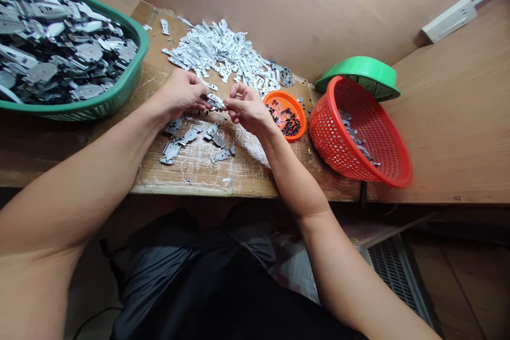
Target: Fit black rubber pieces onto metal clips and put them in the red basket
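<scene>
My left hand [184,95] is closed on a small silvery stamped-metal part [215,101], held just above the table by its left end. At the part's right end, the thumb and forefinger of my right hand [247,108] are pinched together against it. Whether a smaller piece sits between those right fingertips is too small to tell. Below the hands lie several grey metal plates [172,150] with hinged-looking pieces. Behind them spreads a heap of narrow silvery metal strips [223,48]. An orange dish [304,126] with small black pieces [291,124] stands beside my right wrist.
A large green basket [139,48] full of metal parts stands at the left. On the right, a red basket [334,138] leans tilted, with grey parts inside, before a green basket [358,71]. A white power strip [450,20] is on the wooden wall. The table's front edge [207,191] is near me.
</scene>
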